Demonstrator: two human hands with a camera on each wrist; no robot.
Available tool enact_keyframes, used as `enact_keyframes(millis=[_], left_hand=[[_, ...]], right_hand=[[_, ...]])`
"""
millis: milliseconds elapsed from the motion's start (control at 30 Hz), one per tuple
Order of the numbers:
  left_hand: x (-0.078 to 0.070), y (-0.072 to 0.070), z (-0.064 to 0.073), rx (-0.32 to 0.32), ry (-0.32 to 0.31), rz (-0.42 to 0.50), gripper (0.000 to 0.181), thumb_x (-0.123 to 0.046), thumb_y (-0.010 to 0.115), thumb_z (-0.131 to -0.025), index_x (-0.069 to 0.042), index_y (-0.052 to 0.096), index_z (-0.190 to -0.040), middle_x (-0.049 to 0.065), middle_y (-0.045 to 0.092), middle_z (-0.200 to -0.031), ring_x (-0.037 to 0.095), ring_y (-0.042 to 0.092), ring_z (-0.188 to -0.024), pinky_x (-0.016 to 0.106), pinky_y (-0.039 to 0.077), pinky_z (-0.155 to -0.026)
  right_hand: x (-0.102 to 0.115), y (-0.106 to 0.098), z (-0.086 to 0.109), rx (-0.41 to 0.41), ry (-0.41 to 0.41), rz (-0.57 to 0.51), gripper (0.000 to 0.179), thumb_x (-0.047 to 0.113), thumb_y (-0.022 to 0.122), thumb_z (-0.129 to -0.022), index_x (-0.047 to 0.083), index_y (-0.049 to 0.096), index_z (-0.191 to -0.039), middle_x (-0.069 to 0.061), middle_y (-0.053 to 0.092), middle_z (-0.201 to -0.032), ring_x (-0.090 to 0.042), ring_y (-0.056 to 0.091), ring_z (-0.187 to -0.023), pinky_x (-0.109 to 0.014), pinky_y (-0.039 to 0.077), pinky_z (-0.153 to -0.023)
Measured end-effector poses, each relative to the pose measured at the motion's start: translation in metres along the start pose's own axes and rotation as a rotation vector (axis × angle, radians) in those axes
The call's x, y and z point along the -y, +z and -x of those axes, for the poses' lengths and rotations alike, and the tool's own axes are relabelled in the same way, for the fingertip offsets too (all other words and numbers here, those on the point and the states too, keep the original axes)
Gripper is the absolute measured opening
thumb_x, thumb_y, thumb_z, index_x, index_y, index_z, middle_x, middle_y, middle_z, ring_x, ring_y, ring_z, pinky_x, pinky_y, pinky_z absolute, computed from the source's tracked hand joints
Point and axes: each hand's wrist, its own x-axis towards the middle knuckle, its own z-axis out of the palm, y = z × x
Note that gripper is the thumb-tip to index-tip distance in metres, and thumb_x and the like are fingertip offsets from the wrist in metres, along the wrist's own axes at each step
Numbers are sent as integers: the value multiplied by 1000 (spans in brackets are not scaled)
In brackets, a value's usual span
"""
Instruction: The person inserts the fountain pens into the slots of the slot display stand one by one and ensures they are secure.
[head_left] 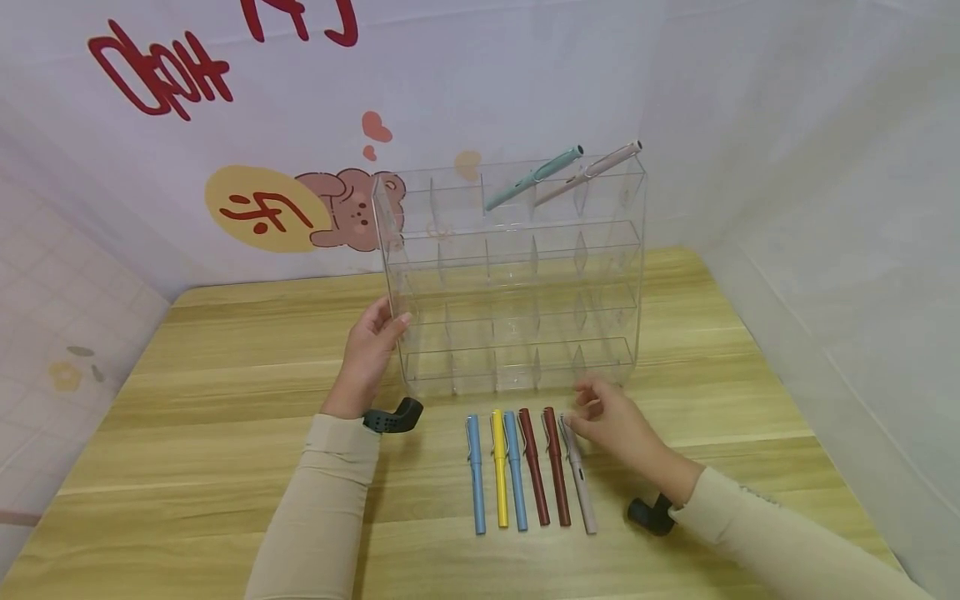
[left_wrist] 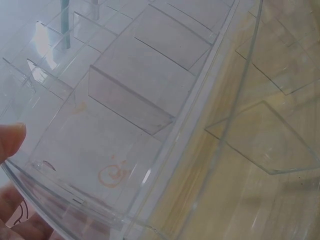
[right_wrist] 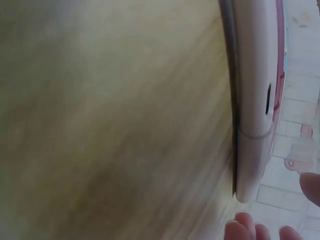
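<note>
A clear acrylic pen rack [head_left: 513, 333] with tiered compartments stands upright on the table. My left hand [head_left: 367, 350] grips its left side edge, and the left wrist view shows the thumb [left_wrist: 11, 141] on one face and fingers behind the panel. On the table in front, my right hand [head_left: 611, 417] is at the cap end of a pale pinkish-grey pen [head_left: 581, 483], the rightmost in a row. Its thumb and fingers are apart around that end in the right wrist view, not closed on the pen [right_wrist: 255, 100].
Left of the pale pen lie two dark red pens [head_left: 555, 467], two blue pens [head_left: 476, 475] and a yellow pen [head_left: 500, 471]. A teal pen [head_left: 532, 179] and another pale pen [head_left: 588, 173] lean in the rack's top tier. A printed cloth [head_left: 510, 75] hangs behind.
</note>
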Motion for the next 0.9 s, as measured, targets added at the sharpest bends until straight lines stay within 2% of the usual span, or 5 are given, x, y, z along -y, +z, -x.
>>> enact_keyframes(millis=[233, 533, 700, 900], left_hand=[[1, 0, 0, 1, 7, 7, 56, -27, 55, -99, -15, 34, -149, 7, 40, -148, 20, 37, -136, 44, 30, -111], [1, 0, 0, -2, 4, 5, 56, -29, 56, -99, -16, 34, -149, 6, 40, -149, 20, 36, -137, 44, 29, -112], [2, 0, 0, -5, 4, 8, 55, -28, 56, -99, -15, 36, -149, 7, 41, -148, 20, 37, -136, 45, 30, -112], [2, 1, 0, -10, 5, 27, 54, -25, 56, -99, -14, 37, -148, 9, 41, -148, 21, 40, -133, 45, 32, -109]], right_hand=[[1, 3, 1, 76, 26, 68, 48, 5, 73, -81, -5, 54, -124, -17, 59, -107, -28, 61, -94, -41, 53, -79], [3, 8, -1, 132, 48, 155, 48, 7, 75, -79, -2, 56, -122, -15, 60, -108, -28, 58, -100, -48, 48, -88], [6, 11, -3, 154, 60, 228, 48, 7, 75, -78, -2, 57, -121, -16, 60, -106, -26, 59, -96, -45, 49, -86], [8, 12, -5, 167, 54, 290, 46, 7, 75, -76, -4, 60, -118, -14, 59, -100, -20, 56, -83, -39, 50, -77]])
